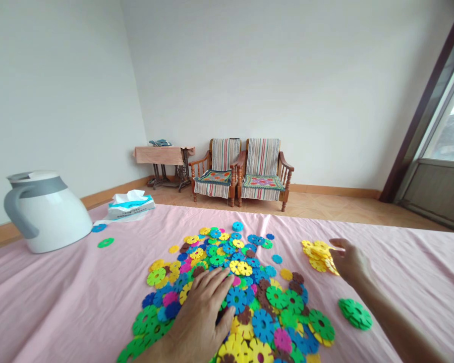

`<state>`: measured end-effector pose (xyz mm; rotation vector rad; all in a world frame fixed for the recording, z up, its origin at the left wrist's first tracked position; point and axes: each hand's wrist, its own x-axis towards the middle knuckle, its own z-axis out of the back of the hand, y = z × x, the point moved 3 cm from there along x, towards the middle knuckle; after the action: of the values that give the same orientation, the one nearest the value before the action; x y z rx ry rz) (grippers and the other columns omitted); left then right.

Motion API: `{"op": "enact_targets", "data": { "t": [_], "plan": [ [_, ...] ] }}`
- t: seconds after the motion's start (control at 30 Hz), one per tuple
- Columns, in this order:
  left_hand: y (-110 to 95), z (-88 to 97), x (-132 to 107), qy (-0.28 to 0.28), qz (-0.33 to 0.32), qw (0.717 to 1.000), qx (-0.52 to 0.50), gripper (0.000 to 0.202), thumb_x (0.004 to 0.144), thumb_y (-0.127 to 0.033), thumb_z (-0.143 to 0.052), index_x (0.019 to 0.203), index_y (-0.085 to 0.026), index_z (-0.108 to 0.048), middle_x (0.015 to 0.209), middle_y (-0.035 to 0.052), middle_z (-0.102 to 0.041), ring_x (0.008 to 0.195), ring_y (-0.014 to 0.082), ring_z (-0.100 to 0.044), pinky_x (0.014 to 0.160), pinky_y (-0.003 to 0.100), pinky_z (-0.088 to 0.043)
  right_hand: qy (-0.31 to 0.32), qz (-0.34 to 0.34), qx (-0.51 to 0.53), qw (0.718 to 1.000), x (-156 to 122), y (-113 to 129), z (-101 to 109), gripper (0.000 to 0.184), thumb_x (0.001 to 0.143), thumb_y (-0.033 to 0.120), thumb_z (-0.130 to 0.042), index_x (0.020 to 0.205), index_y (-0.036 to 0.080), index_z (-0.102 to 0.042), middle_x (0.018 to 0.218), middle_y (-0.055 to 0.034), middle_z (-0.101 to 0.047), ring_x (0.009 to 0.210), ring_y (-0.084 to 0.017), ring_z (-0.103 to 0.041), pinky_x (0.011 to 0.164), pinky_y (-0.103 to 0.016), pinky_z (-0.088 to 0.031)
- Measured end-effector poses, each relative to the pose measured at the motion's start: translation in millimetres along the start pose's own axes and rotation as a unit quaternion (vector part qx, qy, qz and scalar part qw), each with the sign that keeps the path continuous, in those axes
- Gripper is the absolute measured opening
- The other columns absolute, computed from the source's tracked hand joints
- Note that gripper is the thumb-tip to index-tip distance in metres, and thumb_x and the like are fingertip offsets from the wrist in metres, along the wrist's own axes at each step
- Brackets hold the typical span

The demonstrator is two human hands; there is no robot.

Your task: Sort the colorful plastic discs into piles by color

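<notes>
Head view, looking down the pink tablecloth (60, 302), and here is how things lie. In the middle sits the big mixed heap of flower-shaped discs (249, 262) with blue, green, yellow, pink and brown all jumbled together.

The left hand (206, 315) lies flat on the near left side of that heap. Its fingers are stretched out and a little spread, palm down, pressing on discs rather than gripping any. It is wide open and nothing is held.

The right hand (348, 262) is out on the right, fingers curled against the small yellow heap (316, 252) and touching its right edge. I cannot tell whether a disc is pinched between thumb and fingers, because the hand hides that.

Nearer, and further right, a small green stack (355, 313) sits on its own, well apart from the main heap.

By my reading, two single-colour groups are started, yellow and green, and both are small. The mixed heap is by far the largest, with plenty of yellow and green left in it and no separate blue, pink or brown group in sight. I'd call it early going, with most of it left.

On the far left stand a white jug (47, 212) and a tissue pack (130, 205), with a stray green disc (105, 242) and a blue one (98, 228) lying near them. Across the room, two striped armchairs (242, 171) stand against the wall.
</notes>
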<state>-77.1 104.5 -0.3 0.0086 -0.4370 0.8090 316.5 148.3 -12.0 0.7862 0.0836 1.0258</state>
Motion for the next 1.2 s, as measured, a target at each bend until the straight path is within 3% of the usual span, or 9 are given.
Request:
{"op": "enact_targets", "data": {
  "t": [0.07,0.17,0.27,0.37,0.57,0.7,0.93,1.07,1.2],
  "plan": [
    [-1,0.4,0,0.002,0.001,1.0,0.001,0.047,0.09,-0.027,-0.049,0.137,-0.026,-0.045,0.139,0.0049,-0.051,0.128,0.0262,-0.045,0.107,0.052,-0.04,0.03,0.035,0.005,0.999,-7,14,-5,0.028,0.08,0.025,-0.041,0.101,0.016,-0.058,0.109,-0.0159,-0.066,0.087,-0.026,-0.066,0.073,-0.035,-0.047],
    [-1,1.2,1,-0.003,0.0,1.0,-0.001,0.047,0.09,-0.027,-0.05,0.137,-0.026,-0.045,0.138,0.0052,-0.051,0.127,0.0263,-0.046,0.106,0.051,-0.041,0.131,0.118,0.023,0.984,-28,48,-17,0.021,0.079,0.026,-0.044,0.086,0.02,-0.063,0.083,-0.006,-0.07,0.075,-0.02,-0.066,0.066,-0.028,-0.047],
    [-1,1.4,1,-0.005,-0.003,1.0,-0.002,0.048,0.09,-0.027,-0.05,0.137,-0.026,-0.045,0.138,0.0052,-0.052,0.127,0.0262,-0.046,0.106,0.051,-0.041,0.235,0.191,0.028,0.953,-57,79,-28,0.014,0.074,0.024,-0.051,0.07,0.022,-0.064,0.062,0.0013,-0.065,0.062,-0.016,-0.062,0.058,-0.024,-0.043],
    [-1,1.3,1,-0.002,-0.005,1.0,0.002,0.048,0.089,-0.026,-0.051,0.137,-0.025,-0.046,0.139,0.0054,-0.051,0.127,0.0263,-0.046,0.106,0.051,-0.041,0.276,0.221,0.011,0.935,-80,96,-34,0.009,0.067,0.021,-0.055,0.069,0.02,-0.064,0.067,-0.0004,-0.065,0.063,-0.016,-0.059,0.057,-0.024,-0.04],
    [-1,2.2,0,-0.015,-0.006,1.0,-0.003,0.049,0.088,-0.025,-0.053,0.137,-0.027,-0.046,0.139,0.0047,-0.051,0.127,0.0267,-0.046,0.106,0.051,-0.041,0.297,0.244,-0.036,0.923,-97,111,-32,0.024,0.062,0.018,-0.057,0.085,0.017,-0.063,0.085,-0.0061,-0.062,0.079,-0.02,-0.055,0.069,-0.029,-0.04],
    [-1,1.9,0,-0.007,0.0,1.0,0.0,0.05,0.088,-0.025,-0.053,0.137,-0.027,-0.045,0.14,0.004,-0.05,0.127,0.0267,-0.046,0.107,0.052,-0.039,0.315,0.251,-0.059,0.914,-102,116,-31,0.027,0.06,0.018,-0.057,0.086,0.017,-0.06,0.092,-0.0072,-0.06,0.086,-0.022,-0.053,0.074,-0.031,-0.039],
    [-2,1.8,1,-0.004,-0.002,1.0,-0.002,0.05,0.088,-0.025,-0.053,0.137,-0.026,-0.045,0.141,0.0042,-0.049,0.128,0.0265,-0.045,0.107,0.052,-0.04,0.281,0.225,0.002,0.933,-101,112,-42,0.018,0.06,0.015,-0.056,0.076,0.02,-0.052,0.068,0.0019,-0.056,0.065,-0.015,-0.051,0.056,-0.025,-0.032],
    [-2,1.6,1,0.004,0.003,1.0,-0.002,0.05,0.088,-0.026,-0.053,0.137,-0.026,-0.045,0.141,0.0043,-0.049,0.128,0.0262,-0.044,0.107,0.051,-0.04,0.259,0.211,0.04,0.942,-84,105,-41,0.009,0.068,0.016,-0.053,0.075,0.021,-0.055,0.066,0.003,-0.058,0.062,-0.013,-0.055,0.055,-0.023,-0.038],
    [-2,1.8,1,0.006,0.004,1.0,0.004,0.049,0.088,-0.025,-0.052,0.137,-0.026,-0.045,0.141,0.0045,-0.049,0.128,0.026,-0.045,0.107,0.051,-0.04,0.159,0.142,0.023,0.977,-46,74,-26,0.008,0.074,0.021,-0.05,0.078,0.021,-0.058,0.067,-0.0007,-0.062,0.065,-0.017,-0.059,0.06,-0.027,-0.044]
  ]
}}
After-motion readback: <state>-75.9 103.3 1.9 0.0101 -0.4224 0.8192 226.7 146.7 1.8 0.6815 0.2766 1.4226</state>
